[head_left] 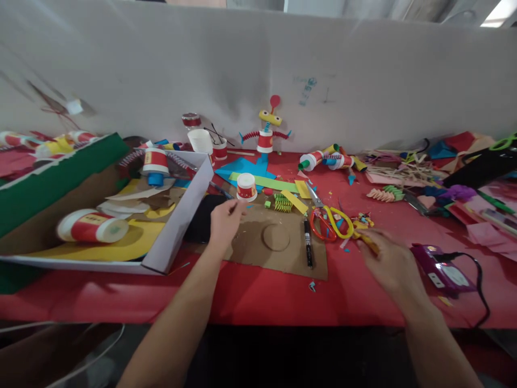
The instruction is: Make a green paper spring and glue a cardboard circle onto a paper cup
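My left hand (225, 222) is closed in a pinch beside a small red-and-white paper cup (246, 188) that stands upside down. What its fingers hold, if anything, I cannot make out. To the right, my right hand (390, 260) has its fingers around a slim yellow thing (368, 241), mostly hidden under them. Scissors (326, 215) with red and yellow handles lie just left of that hand. A brown cardboard sheet (250, 245) with a round outline bears a black marker (307, 242) and a green-yellow folded paper strip (283, 202).
A cardboard box (172, 231) with paper scraps and a paper cup figure (155, 166) takes up the left. Behind stands another cup figure (265, 134) against the grey panel. A purple device (442, 272) with a black cable sits at right, before piled coloured paper (484, 226).
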The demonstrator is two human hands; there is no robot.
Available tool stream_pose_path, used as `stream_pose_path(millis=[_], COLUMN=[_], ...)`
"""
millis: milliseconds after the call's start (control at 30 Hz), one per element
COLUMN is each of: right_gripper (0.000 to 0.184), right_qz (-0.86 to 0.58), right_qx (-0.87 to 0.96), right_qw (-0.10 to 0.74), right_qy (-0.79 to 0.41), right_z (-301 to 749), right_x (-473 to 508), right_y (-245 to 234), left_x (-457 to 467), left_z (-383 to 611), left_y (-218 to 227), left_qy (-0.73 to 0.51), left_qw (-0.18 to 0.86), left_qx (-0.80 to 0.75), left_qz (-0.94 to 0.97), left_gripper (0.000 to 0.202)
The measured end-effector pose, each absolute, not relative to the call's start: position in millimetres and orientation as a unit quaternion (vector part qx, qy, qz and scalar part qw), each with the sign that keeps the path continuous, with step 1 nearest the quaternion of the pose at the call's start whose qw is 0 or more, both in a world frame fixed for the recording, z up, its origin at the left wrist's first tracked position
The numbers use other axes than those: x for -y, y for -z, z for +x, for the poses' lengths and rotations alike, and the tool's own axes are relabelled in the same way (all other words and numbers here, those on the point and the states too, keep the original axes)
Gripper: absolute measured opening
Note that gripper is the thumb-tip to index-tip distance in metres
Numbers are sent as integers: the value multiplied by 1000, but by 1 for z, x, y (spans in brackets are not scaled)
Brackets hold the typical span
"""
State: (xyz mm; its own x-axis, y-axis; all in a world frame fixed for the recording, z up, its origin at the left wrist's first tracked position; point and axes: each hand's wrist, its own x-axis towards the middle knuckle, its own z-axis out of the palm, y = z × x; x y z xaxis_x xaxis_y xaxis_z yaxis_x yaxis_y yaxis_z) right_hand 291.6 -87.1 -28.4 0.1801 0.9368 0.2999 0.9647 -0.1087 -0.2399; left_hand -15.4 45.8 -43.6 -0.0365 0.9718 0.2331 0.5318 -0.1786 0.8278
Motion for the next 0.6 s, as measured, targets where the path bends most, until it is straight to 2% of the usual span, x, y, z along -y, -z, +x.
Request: stream_pose_path(millis=[100,200,300,500,600], right_gripper=[40,43,38,38,37], right_qz=[-783,-807,-817,-820,-825], right_qx=[611,580,568,569,560], right_qw=[45,-31,-48,-20,-23], right_qy=[109,106,83,60,71], right_z=[311,318,320,327,333], right_x=[79,71,64,56,59], right_y=[42,56,62,58,57], left_x=[-26,-4,11,13,6], left_z=[-6,1,4,12,5], left_y=[49,59,63,56,54], left_qy=[-295,-233,-200,-149,-207], left_qw=[237,183,106,-26,-62], left_qx=[-463,-372,-363,-294,-438], left_qz=[801,880,904,944,873], left_gripper=[23,27,33,25,28])
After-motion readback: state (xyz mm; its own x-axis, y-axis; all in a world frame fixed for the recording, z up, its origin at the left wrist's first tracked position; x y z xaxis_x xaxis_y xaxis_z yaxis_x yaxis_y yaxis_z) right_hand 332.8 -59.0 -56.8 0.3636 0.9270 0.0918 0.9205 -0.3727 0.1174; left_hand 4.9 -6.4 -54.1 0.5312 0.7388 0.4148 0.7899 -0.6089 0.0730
